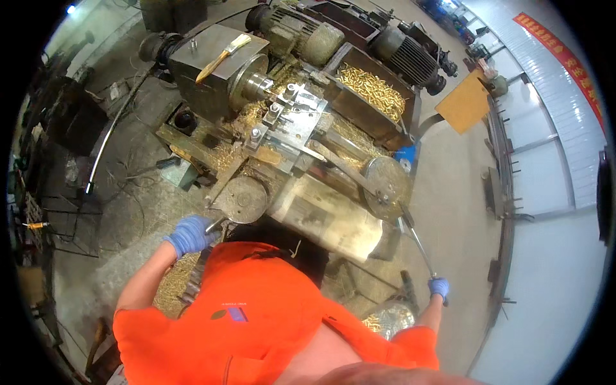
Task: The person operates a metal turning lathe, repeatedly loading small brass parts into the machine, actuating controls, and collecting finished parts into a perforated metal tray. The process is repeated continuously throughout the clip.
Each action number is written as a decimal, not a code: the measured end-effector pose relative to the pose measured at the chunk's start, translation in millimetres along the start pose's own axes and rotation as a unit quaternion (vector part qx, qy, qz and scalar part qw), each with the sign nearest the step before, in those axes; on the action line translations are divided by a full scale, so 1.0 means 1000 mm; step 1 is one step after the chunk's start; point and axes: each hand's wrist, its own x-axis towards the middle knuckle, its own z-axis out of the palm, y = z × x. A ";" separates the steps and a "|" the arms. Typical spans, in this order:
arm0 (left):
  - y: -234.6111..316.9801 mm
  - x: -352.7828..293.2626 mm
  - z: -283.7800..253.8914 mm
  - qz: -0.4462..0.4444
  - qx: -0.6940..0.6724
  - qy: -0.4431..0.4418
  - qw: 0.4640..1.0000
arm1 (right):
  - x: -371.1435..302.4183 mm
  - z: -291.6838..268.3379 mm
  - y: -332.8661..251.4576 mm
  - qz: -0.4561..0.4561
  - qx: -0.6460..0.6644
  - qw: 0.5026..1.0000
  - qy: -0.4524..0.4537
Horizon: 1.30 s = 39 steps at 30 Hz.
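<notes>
My left hand (192,235), in a blue glove, is closed round the small crank handle (217,224) of a metal handwheel (244,199) at the front of a lathe. Out to the right, my gloved right hand (439,287) grips the end of a long metal lever (418,245). That lever runs up to a round metal disc (387,182) on the machine's right end. Between them, beyond my body, sits the bolted tool slide (290,117), facing the chuck (251,85). Brass-coloured chips lie around the slide and chuck.
A wooden-handled brush (223,59) lies on the headstock (212,80). Behind the slide, a metal trough (410,119) holds many small brass-coloured pieces. Two motors (407,54) stand beyond. Near my right forearm is a clear bag (393,319) with brass-coloured pieces.
</notes>
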 end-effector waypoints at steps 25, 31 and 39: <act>-0.002 -0.003 -0.002 0.040 -0.073 0.015 0.996 | -0.042 -0.012 -0.013 0.078 0.057 0.994 -0.042; -0.008 0.001 0.004 0.038 -0.026 0.015 0.999 | -0.054 -0.015 -0.013 0.079 0.065 0.994 -0.032; -0.010 0.000 0.005 0.061 -0.073 0.017 0.995 | -0.066 -0.025 -0.020 0.110 0.073 0.990 -0.049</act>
